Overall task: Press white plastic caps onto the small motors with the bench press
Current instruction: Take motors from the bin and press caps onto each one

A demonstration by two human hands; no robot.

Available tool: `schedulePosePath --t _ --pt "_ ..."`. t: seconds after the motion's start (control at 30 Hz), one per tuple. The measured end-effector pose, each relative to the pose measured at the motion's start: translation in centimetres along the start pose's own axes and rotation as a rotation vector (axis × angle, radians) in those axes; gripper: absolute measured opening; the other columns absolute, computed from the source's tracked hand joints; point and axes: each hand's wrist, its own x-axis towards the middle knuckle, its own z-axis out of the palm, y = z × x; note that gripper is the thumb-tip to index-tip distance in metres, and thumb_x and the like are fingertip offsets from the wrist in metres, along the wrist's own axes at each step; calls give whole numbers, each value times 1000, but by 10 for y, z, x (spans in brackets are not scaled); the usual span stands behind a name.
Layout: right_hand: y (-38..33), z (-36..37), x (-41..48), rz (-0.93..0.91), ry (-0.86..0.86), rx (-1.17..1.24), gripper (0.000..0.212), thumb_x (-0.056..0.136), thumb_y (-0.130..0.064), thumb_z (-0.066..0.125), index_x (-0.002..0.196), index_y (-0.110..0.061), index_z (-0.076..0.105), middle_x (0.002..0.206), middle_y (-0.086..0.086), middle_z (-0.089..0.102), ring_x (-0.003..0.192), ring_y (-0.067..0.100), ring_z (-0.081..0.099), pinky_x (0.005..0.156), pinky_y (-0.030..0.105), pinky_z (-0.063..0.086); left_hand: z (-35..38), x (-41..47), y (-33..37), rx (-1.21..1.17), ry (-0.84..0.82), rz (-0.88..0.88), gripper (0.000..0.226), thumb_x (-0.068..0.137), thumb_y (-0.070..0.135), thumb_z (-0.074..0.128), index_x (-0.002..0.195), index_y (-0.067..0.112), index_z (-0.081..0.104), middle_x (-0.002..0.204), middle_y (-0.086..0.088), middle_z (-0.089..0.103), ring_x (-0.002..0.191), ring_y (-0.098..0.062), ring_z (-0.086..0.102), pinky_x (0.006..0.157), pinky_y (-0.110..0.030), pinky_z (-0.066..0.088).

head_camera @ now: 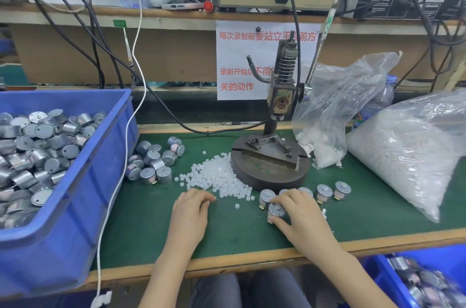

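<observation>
Green mat [227, 227]; blue bin [95, 181]; white caps [216, 176]; silver motors [153, 158].

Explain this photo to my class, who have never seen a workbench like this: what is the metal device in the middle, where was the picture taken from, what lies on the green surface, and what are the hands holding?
The single picture comes from a camera worn on the worker's head, looking down at the bench. The metal device is a small hand-operated bench press with a spring on top, a lever at its side and a round base. On the green mat lies a pile of white plastic caps, with a cluster of small silver motors to its left and a few more in a row near the right hand. A blue bin on the left holds many more motors, and clear bags on the right hold more white parts. The left hand reaches its fingers into the caps; the right hand grips one motor on the mat.
</observation>
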Motion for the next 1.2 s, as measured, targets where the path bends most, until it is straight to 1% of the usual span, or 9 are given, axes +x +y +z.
schedulePosePath --t 0.07,0.13,0.37,0.57,0.67,0.73,0.83,1.0,1.2 --pt "0 4 0 15 98 -17 39 56 -16 89 89 -10 68 87 5 64 77 30 61 70 38 52 0 0 0 5 1 2 19 87 3 54 90 15 68 84 9 50 87 -16 47 85 -31 38" --pt "-1 6 1 36 131 -20 43 51 -16 91 86 -9 68 85 6 64 74 31 62 66 39 53 0 0 0 2 0 5 19 87 3 55 89 16 68 83 10 49 85 -13 45 84 -29 38" --pt "-25 4 19 26 193 59 34 69 -17 81 99 -9 67 92 5 63 82 29 59 75 32 43 2 -1 -2 -63 39 -25 20 89 6 51 92 17 67 85 13 48 84 -9 43 84 -27 37" --pt "-90 22 84 -171 63 119 29 93 -26 52 116 -11 60 115 5 54 110 23 43 94 26 29 2 0 -2 -12 39 -43 14 85 8 54 78 19 57 78 6 47 85 -22 50 70 -29 32" --pt "-128 41 112 -247 -39 103 33 94 -26 48 121 -9 55 120 8 51 112 25 42 95 30 31 3 5 -2 53 -6 -124 22 86 7 43 102 10 59 99 -12 61 93 -30 54 67 -29 29" --pt "-146 55 129 -235 -118 64 36 94 -27 48 124 -8 50 122 10 49 113 28 41 94 35 34 5 2 -4 45 -14 -205 31 88 7 42 117 5 54 114 -14 60 102 -28 55 77 -27 37" --pt "-158 70 150 -160 -197 5 38 93 -30 51 122 -6 47 123 13 48 115 30 42 91 37 36 5 -3 -5 -102 44 -284 33 83 1 54 115 -4 56 108 -19 62 100 -32 59 80 -30 46" --pt "-158 85 165 -104 -253 3 47 86 -40 61 116 -4 51 121 13 49 114 30 44 87 38 38 5 6 -8 122 -25 -158 25 88 9 42 109 9 58 110 -12 62 99 -28 55 71 -28 30" --pt "-157 84 161 -44 -235 221 31 82 -25 66 100 -3 54 108 15 57 102 31 51 73 34 38 2 3 -5 50 28 -163 22 86 8 45 102 9 60 101 -14 63 91 -31 53 64 -29 29"
